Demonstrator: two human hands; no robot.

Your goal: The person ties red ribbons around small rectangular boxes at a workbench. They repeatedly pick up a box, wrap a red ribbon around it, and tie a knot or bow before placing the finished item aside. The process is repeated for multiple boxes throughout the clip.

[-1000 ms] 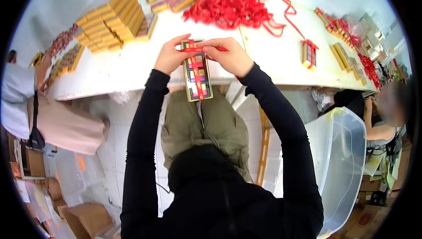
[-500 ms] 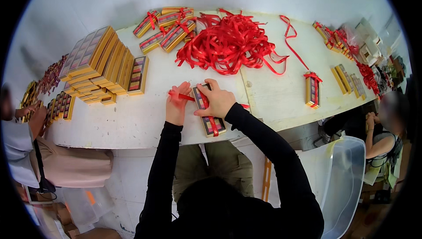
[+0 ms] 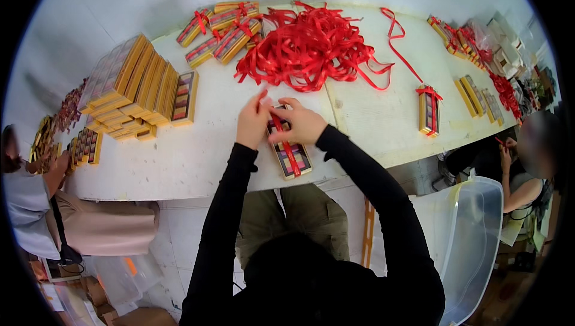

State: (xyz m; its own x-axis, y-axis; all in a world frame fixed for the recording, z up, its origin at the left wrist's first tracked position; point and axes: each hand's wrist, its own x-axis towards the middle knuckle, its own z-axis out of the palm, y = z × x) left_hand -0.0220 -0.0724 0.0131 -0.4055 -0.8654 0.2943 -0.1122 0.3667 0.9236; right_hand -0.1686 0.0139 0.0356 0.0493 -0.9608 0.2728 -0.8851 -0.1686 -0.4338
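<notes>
A slim gold-edged box [image 3: 301,157] with coloured squares on top lies slanted at the table's near edge. A red ribbon [image 3: 288,151] runs lengthwise along it. My right hand [image 3: 304,124] grips the far part of the box, its thumb and fingers curled over the ribbon. Beside that end, my left hand [image 3: 253,121] is closed, its fingertips pinched at the ribbon close to my right fingers. The exact hold of the fingertips is partly hidden.
A heap of red ribbons [image 3: 311,50] lies ahead. Gold boxes are stacked [image 3: 129,86] at left; bow-tied boxes [image 3: 236,41] lie behind. One tied box [image 3: 429,110] stands right. A plastic tub [image 3: 479,236] is below right. People sit at both sides.
My left hand has gone from open, with the ribbon across its palm, to pinched at the box's far end. My right hand stays on the box, which has shifted slightly.
</notes>
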